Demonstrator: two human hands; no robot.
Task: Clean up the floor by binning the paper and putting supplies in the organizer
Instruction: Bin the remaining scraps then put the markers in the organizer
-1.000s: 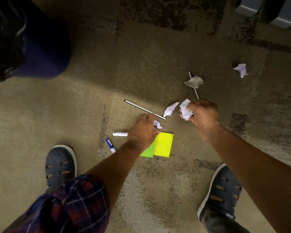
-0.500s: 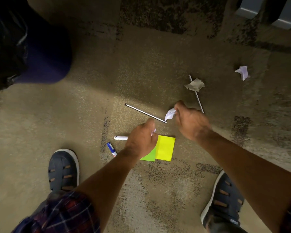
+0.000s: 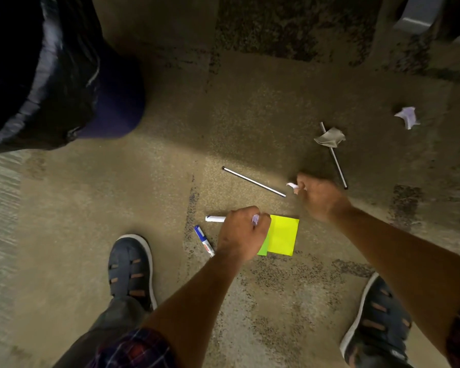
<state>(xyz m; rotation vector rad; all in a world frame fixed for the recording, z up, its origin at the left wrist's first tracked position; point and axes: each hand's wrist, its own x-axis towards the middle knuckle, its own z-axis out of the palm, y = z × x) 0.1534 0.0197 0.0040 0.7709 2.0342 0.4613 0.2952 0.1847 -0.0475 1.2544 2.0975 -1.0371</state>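
My left hand [image 3: 243, 233] is closed around a small crumpled white paper [image 3: 255, 219], above the yellow and green sticky notes [image 3: 283, 235]. My right hand [image 3: 320, 197] grips white crumpled paper, a scrap [image 3: 292, 185] poking out at its left. On the carpet lie a thin white pen [image 3: 254, 181], a second thin pen [image 3: 335, 158] under a tan crumpled paper [image 3: 329, 138], a white marker [image 3: 215, 218], a blue-and-white marker [image 3: 203, 240] and a white paper ball [image 3: 407, 116] at the far right.
A dark blue bin with a black liner [image 3: 64, 83] stands at the upper left. My two dark shoes, one [image 3: 130, 269] on the left and one [image 3: 377, 328] on the right, flank the items. Grey furniture [image 3: 420, 19] shows at the top right.
My right hand has closed over the loose white paper by the pen tip and gathered it in. My left hand stays shut on its paper. The view shifted slightly.
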